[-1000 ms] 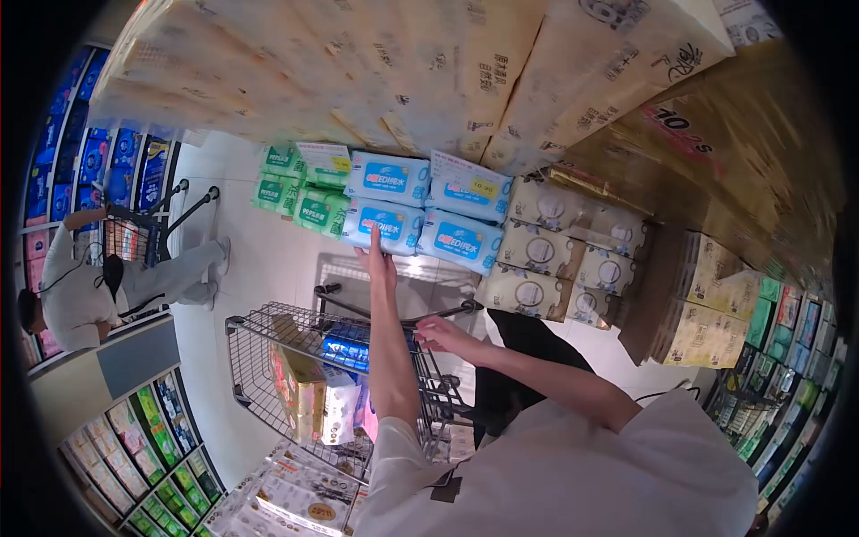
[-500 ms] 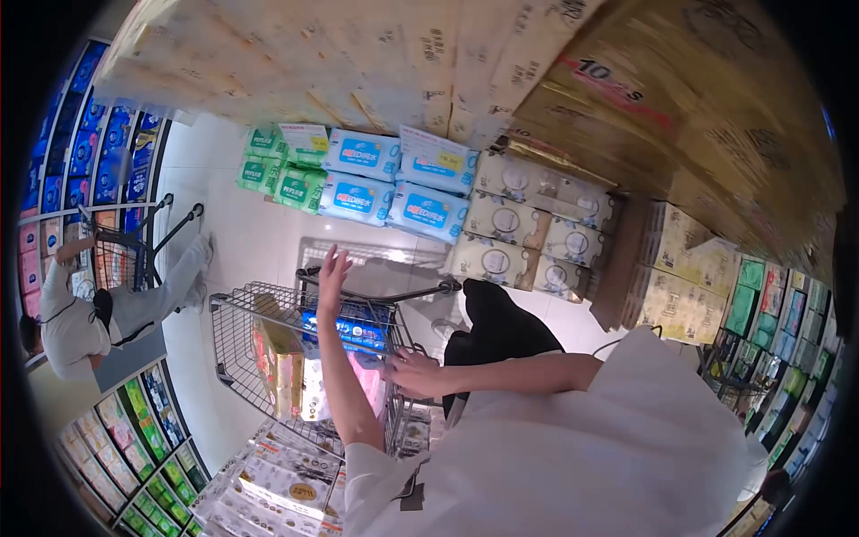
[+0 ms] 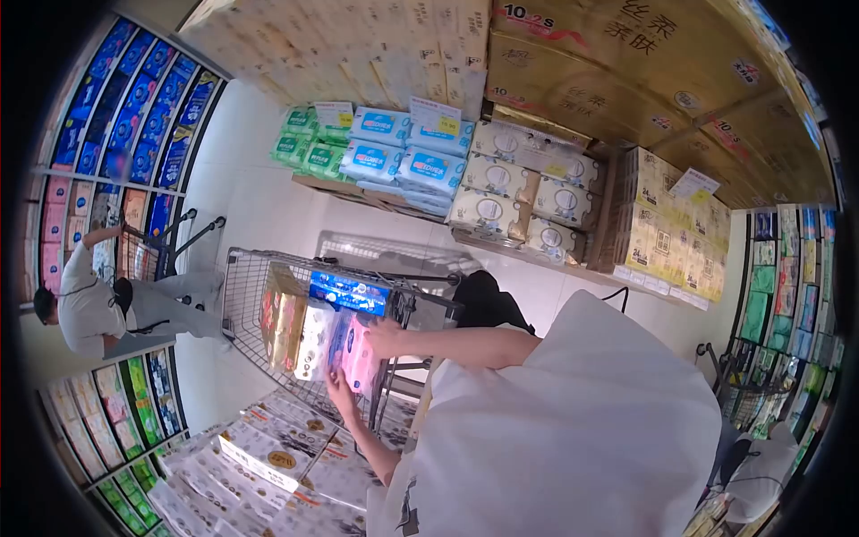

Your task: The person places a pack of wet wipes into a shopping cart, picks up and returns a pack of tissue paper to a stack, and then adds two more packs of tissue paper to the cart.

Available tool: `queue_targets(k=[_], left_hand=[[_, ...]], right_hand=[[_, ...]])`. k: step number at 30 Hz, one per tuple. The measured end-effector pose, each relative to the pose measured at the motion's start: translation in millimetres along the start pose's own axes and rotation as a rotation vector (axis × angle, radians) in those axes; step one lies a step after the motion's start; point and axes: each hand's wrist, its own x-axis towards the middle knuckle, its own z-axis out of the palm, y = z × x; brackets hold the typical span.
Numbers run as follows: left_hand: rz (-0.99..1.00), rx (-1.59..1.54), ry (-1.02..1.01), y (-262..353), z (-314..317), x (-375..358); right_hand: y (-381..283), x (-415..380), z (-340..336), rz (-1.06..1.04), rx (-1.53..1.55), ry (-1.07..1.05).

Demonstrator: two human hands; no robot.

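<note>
A metal shopping cart [image 3: 246,309] holds several packs. Among them are a gold pack [image 3: 284,322], a white patterned pack [image 3: 311,338], a blue pack [image 3: 349,293] and a pink tissue pack [image 3: 360,360] with a purple-blue side. My left hand [image 3: 340,391] has its fingers curled on the near lower end of the pink pack. At the pack's opposite edge, my right hand [image 3: 385,340] grips it, some fingers hidden. The pack stands against the white one, near the cart's handle end.
Stacked wipes [image 3: 371,159], boxed tissues [image 3: 492,179] and gold cartons [image 3: 573,80] line the far side. White patterned packs [image 3: 277,456] are piled beside the cart. Another person [image 3: 85,300] with a cart stands by the left shelves. More shelves [image 3: 769,277] rise at right.
My left hand has come down from above the cart onto the pink tissue pack. My right hand has shifted from the cart's edge to that pack. The view has swung somewhat.
</note>
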Motion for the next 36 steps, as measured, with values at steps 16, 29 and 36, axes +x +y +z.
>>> queue_targets(k=[16, 29, 36], left_hand=[[0.217, 0.569, 0.379, 9.8, 31.3, -102.7], [0.136, 0.524, 0.284, 6.3, 34.1, -122.0], [0.27, 0.561, 0.331, -8.1, 45.4, -133.4]], right_hand=[[-14.0, -9.2, -9.0, -0.243, 0.049, 0.189], [-20.1, -39.1, -3.0, -0.293, -0.108, 0.286], [-22.5, -65.1, -0.7, -0.28, -0.084, 0.293]])
